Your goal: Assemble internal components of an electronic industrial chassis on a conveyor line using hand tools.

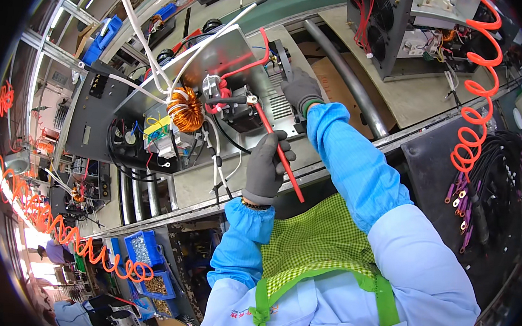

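Cable (290, 174), red, right of copper coil (185, 110): probably light, springy; best held mid-length. Left grip (265, 168) clamped on it; right grip (302, 90) unclear.

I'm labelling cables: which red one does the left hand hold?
The straight red cable, gripped in the left hand; the other red cable is bent.

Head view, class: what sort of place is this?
Probably an electrical assembly workshop: an open metal unit carries a copper-coloured coil, blue bins hold small parts, and an orange spiral hose hangs.
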Action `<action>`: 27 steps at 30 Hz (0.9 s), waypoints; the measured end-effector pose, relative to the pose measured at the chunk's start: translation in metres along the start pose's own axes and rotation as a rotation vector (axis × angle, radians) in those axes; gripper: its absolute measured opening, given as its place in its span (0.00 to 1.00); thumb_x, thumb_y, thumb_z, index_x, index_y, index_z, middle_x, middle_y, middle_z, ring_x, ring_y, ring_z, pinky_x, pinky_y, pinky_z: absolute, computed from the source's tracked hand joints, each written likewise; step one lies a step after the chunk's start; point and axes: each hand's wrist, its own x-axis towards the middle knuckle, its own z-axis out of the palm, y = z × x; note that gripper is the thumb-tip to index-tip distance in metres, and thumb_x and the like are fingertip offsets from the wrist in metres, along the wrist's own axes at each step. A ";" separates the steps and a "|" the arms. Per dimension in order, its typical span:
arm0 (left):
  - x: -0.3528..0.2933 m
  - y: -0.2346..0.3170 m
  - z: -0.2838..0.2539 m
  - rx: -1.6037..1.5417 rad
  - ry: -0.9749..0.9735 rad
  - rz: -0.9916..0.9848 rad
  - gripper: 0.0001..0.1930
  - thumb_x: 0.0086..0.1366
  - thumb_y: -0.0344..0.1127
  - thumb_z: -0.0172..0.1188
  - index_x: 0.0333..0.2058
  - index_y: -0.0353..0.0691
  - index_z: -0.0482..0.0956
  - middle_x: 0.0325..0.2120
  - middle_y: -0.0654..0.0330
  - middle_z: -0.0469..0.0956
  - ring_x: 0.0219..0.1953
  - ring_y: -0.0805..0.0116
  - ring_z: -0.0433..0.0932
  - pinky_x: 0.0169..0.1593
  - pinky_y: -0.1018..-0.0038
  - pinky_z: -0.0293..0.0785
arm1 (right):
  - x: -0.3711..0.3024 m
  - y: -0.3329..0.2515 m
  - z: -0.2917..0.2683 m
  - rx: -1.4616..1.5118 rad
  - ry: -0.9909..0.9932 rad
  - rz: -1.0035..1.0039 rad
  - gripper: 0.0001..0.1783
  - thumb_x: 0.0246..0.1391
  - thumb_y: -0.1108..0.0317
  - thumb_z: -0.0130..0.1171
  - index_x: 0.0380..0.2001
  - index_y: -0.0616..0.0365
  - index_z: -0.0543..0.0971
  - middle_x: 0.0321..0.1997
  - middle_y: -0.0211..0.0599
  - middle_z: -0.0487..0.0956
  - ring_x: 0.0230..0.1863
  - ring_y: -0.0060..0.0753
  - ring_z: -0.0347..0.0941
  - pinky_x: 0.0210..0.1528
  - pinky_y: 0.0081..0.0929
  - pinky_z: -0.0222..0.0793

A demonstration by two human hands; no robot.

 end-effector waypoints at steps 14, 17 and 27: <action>-0.008 -0.006 0.021 -0.062 0.024 -0.061 0.17 0.70 0.42 0.46 0.44 0.29 0.68 0.27 0.62 0.69 0.23 0.77 0.66 0.17 0.87 0.57 | 0.003 0.002 0.003 -0.024 -0.028 -0.009 0.23 0.53 0.55 0.53 0.47 0.58 0.70 0.51 0.46 0.74 0.55 0.45 0.70 0.57 0.39 0.59; 0.003 -0.005 0.016 -0.080 0.020 -0.047 0.17 0.71 0.42 0.45 0.44 0.29 0.68 0.27 0.61 0.69 0.23 0.76 0.68 0.17 0.86 0.58 | 0.000 -0.001 0.003 -0.051 -0.042 0.005 0.23 0.53 0.55 0.53 0.47 0.58 0.70 0.51 0.46 0.74 0.55 0.44 0.70 0.57 0.39 0.59; -0.015 -0.008 0.016 0.040 0.033 0.014 0.19 0.71 0.44 0.45 0.44 0.30 0.69 0.27 0.62 0.70 0.22 0.78 0.68 0.16 0.86 0.57 | 0.005 0.006 0.002 -0.005 -0.029 -0.003 0.25 0.50 0.56 0.52 0.50 0.56 0.69 0.53 0.46 0.72 0.57 0.45 0.66 0.60 0.39 0.56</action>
